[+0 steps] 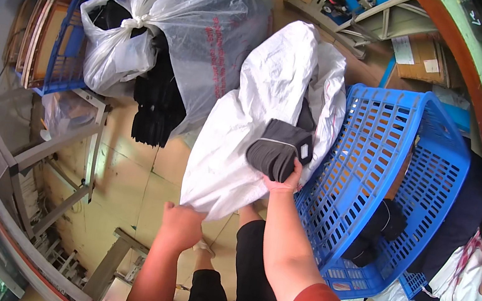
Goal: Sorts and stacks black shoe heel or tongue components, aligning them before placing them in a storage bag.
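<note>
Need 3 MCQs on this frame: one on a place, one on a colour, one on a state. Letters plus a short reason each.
1. Where do the loose dark bundles lie?
A. in the blue crate
B. on the grey stand
C. in the tied clear bag

2. What colour is the big crate?
A. green
B. blue
C. red

3. What is the right hand doing?
A. hanging free
B. resting on the floor
C. holding a dark folded bundle

Answers:
1 A: they rest at the crate's low end, at the right.
2 B: its slotted walls are blue.
3 C: its fingers grip the dark folded bundle at the white sack, whose lower edge the left hand grips.
</note>
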`<action>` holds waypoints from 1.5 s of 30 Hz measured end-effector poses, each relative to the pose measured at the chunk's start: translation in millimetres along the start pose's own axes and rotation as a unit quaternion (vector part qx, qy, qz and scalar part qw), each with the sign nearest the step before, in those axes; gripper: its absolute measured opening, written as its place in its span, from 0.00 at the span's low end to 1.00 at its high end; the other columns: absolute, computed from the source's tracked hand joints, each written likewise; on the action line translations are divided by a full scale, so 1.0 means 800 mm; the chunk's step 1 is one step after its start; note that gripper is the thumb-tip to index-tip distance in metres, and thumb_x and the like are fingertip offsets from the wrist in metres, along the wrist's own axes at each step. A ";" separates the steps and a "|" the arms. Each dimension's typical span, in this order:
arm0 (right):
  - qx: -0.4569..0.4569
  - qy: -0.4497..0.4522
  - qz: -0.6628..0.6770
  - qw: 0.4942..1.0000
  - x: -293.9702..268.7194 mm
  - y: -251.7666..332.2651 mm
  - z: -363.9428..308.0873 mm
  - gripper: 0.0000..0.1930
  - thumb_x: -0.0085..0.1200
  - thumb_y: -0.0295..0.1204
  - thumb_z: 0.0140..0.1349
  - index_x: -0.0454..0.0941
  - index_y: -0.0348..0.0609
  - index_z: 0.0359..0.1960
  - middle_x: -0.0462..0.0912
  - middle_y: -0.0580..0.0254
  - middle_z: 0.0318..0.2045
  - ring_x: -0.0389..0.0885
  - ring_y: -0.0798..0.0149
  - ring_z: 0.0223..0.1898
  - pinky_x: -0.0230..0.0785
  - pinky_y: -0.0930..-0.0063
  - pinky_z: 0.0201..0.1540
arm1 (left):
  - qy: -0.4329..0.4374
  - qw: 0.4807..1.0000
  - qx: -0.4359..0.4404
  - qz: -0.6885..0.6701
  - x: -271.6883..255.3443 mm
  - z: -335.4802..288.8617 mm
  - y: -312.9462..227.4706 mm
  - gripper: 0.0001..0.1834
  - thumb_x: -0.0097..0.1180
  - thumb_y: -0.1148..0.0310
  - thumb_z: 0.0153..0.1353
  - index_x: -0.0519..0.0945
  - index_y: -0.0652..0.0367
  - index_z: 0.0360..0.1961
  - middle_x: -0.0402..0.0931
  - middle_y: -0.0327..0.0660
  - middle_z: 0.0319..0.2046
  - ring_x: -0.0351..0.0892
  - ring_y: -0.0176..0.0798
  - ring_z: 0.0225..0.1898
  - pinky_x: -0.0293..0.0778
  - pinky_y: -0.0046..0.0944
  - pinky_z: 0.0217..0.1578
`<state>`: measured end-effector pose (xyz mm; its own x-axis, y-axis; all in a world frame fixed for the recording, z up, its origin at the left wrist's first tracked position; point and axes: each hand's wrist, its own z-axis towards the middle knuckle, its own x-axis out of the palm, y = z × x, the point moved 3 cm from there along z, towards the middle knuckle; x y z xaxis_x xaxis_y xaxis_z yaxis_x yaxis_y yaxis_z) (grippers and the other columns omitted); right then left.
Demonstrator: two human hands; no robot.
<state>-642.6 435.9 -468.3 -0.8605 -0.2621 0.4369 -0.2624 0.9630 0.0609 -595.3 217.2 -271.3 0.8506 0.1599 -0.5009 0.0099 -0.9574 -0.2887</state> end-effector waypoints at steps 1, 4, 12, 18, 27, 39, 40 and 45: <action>-0.008 0.056 0.048 0.997 0.009 -0.002 -0.004 0.31 0.49 0.48 0.45 0.73 0.47 0.52 0.74 0.57 0.53 0.68 0.50 0.57 0.53 0.47 0.62 | -0.042 0.998 -0.041 -0.012 -0.001 -0.001 0.011 0.20 0.48 0.74 0.47 0.79 0.54 0.44 0.79 0.46 0.29 0.77 0.50 0.33 0.63 0.51 0.46; -0.001 0.107 0.110 0.988 0.023 0.011 -0.003 0.32 0.49 0.48 0.44 0.71 0.48 0.54 0.71 0.56 0.56 0.65 0.49 0.59 0.51 0.44 0.62 | -0.091 0.988 -0.117 -0.042 -0.010 -0.006 0.021 0.22 0.48 0.74 0.51 0.75 0.56 0.50 0.79 0.49 0.32 0.77 0.52 0.33 0.65 0.49 0.44; -0.126 -0.153 -0.025 0.980 0.000 0.050 0.023 0.28 0.57 0.39 0.47 0.71 0.42 0.52 0.75 0.57 0.51 0.72 0.52 0.51 0.64 0.60 0.53 | -0.225 0.962 -0.147 -0.054 0.000 -0.044 0.006 0.34 0.50 0.69 0.57 0.54 0.64 0.64 0.76 0.61 0.39 0.77 0.60 0.33 0.68 0.48 0.41; -0.353 -0.171 -0.736 0.552 0.055 -0.009 0.012 0.43 0.65 0.34 0.35 0.60 0.41 0.58 0.68 0.46 0.54 0.65 0.47 0.57 0.58 0.56 0.58 | -0.330 0.856 -0.303 -0.258 -0.042 -0.019 0.036 0.37 0.59 0.67 0.53 0.57 0.61 0.63 0.71 0.57 0.48 0.75 0.56 0.41 0.71 0.44 0.40; -0.412 -0.047 -0.854 0.315 0.118 -0.022 0.031 0.36 0.63 0.36 0.44 0.62 0.43 0.56 0.54 0.40 0.61 0.50 0.40 0.64 0.47 0.46 0.63 | -0.257 0.904 -0.212 -0.267 -0.007 0.157 0.147 0.22 0.57 0.65 0.53 0.73 0.61 0.49 0.75 0.53 0.43 0.77 0.55 0.39 0.73 0.50 0.41; -0.331 -0.178 -0.878 0.298 0.107 0.123 0.094 0.32 0.53 0.37 0.57 0.54 0.41 0.61 0.63 0.41 0.54 0.62 0.44 0.57 0.57 0.60 0.59 | -0.514 0.507 -0.230 -0.653 -0.032 0.051 0.197 0.17 0.44 0.66 0.61 0.74 0.68 0.44 0.76 0.47 0.40 0.76 0.41 0.40 0.73 0.39 0.42; -0.320 -0.165 -0.897 0.255 0.108 0.123 0.095 0.31 0.53 0.34 0.56 0.55 0.45 0.61 0.63 0.43 0.53 0.64 0.46 0.55 0.59 0.60 0.57 | -0.530 0.591 -0.250 -0.555 -0.026 0.049 0.207 0.17 0.44 0.66 0.60 0.74 0.68 0.44 0.76 0.45 0.39 0.75 0.39 0.39 0.72 0.39 0.41; -0.547 -0.205 -0.805 0.107 0.175 0.159 0.074 0.24 0.51 0.31 0.55 0.66 0.47 0.56 0.67 0.49 0.55 0.67 0.51 0.55 0.58 0.56 0.55 | -0.562 0.587 -0.297 -0.501 0.007 0.048 0.230 0.17 0.43 0.64 0.60 0.74 0.68 0.42 0.76 0.43 0.36 0.73 0.35 0.35 0.69 0.36 0.40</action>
<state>-822.5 518.0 -452.7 -0.0909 0.0910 -0.9917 -0.1999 -0.9772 -0.0713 -608.7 50.8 -358.4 -0.6208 0.4520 -0.6406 0.6748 -0.1080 -0.7301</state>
